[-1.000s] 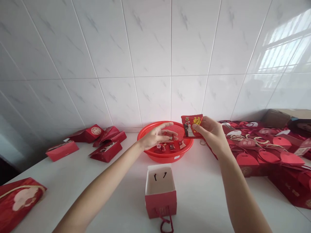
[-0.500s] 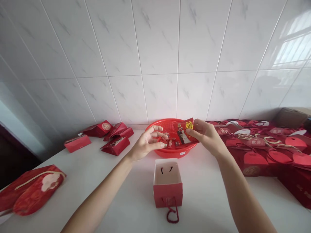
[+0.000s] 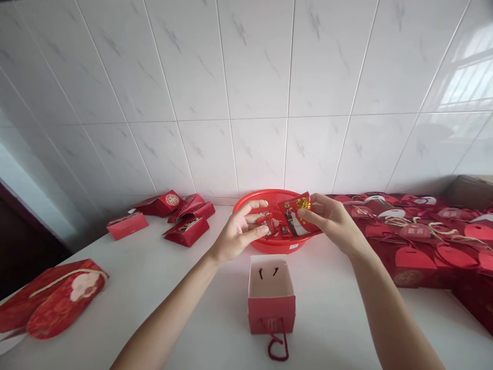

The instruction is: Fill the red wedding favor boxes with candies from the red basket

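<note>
My right hand (image 3: 327, 218) grips a red packet (image 3: 296, 216) printed with a couple and gold lettering, over the right side of a red plastic basket (image 3: 269, 195). At the basket's left front, my left hand (image 3: 241, 231) holds small red-wrapped candies (image 3: 267, 222) between thumb and fingers. More small red pieces (image 3: 284, 230) lie in the basket behind and between my hands. In front of the basket stands an open red box (image 3: 271, 311) with a pale inside, its dark red cord hanging down the front onto the table.
Several red boxes (image 3: 187, 231) lie at the back left, near the tiled wall. A patterned red bag or box (image 3: 61, 298) with a cream cord is at the left edge. Many red boxes with tags (image 3: 416, 257) fill the right side, with a brown carton (image 3: 472, 185) behind.
The whole view has shifted slightly, moving things to the right in the picture. The small candies in my left hand now show more clearly, up between thumb and fingers. My right hand still holds the packet.
</note>
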The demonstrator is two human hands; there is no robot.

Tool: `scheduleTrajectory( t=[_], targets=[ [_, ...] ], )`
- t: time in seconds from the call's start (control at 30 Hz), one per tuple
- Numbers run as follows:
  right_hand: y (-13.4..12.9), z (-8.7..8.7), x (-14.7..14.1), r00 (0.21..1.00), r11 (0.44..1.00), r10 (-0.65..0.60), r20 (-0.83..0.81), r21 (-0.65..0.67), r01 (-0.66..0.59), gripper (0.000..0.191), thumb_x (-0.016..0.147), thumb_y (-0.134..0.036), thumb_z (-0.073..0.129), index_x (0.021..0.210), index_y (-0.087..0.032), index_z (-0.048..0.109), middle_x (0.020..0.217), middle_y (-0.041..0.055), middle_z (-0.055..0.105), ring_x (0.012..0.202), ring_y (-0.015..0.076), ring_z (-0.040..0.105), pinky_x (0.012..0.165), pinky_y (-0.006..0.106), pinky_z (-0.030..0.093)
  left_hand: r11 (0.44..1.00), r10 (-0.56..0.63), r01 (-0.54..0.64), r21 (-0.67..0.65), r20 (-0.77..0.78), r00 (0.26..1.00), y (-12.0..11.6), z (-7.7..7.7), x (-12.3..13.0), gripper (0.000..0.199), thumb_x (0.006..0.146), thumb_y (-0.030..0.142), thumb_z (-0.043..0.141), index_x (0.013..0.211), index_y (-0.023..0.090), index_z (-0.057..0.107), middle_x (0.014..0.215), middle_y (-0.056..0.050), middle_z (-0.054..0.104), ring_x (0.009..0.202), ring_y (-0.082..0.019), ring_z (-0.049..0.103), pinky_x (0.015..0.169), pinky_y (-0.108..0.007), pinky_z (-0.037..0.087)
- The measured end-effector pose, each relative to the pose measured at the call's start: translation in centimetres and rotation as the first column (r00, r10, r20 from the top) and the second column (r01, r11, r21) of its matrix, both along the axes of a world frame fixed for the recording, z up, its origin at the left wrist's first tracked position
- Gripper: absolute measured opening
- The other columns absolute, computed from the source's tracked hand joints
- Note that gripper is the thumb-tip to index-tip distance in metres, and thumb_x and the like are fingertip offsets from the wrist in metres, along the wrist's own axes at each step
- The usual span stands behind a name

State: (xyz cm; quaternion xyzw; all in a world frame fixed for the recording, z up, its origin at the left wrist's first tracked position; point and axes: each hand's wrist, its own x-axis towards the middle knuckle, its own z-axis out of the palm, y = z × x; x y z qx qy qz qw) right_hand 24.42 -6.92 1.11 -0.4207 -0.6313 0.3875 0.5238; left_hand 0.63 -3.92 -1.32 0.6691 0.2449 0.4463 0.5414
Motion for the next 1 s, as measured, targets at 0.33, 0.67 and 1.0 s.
scheduleTrajectory(
  t=[0.33,0.67,1.0],
  targets=[
    [-0.1,0.2,0.3,0.995,0.996,0.084,-0.050,0.009,-0.084,0.032,0.082,-0.044,0.076,0.101,-0.019,0.069,0.104,0.0086,0.076,0.095,0.0255,0.072,0.084,0.038,0.058,0.994,0.104,-0.107,-0.021,-0.122,0.987,0.3,-0.5,0.1,0.039,0.070,0.029,0.086,0.103,0.017,0.069,0.103,-0.007,0.075,0.085,-0.019,0.070,0.085,-0.034,0.056],
    [0.3,0.0,0.4,0.995,0.995,0.093,-0.016,0.020,-0.093,0.023,0.080,-0.036,0.075,0.095,-0.019,0.071,0.094,0.0052,0.076,0.084,0.0206,0.070,0.072,0.031,0.055,0.988,0.071,-0.023,0.153,-0.319,0.945,-0.6,0.2,-0.8,0.038,0.078,0.034,0.079,0.113,0.019,0.073,0.104,-0.008,0.076,0.091,-0.022,0.071,0.084,-0.035,0.057],
    [0.0,0.2,0.5,0.999,0.999,0.048,-0.006,0.015,-0.048,0.026,0.076,-0.037,0.077,0.092,-0.019,0.068,0.088,0.0044,0.074,0.080,0.0203,0.067,0.069,0.031,0.054,0.933,0.028,0.260,0.249,-0.771,0.636,-1.6,1.8,-2.2,0.022,0.085,0.041,0.071,0.101,0.029,0.080,0.120,-0.005,0.067,0.097,-0.022,0.066,0.081,-0.029,0.051]
  ],
)
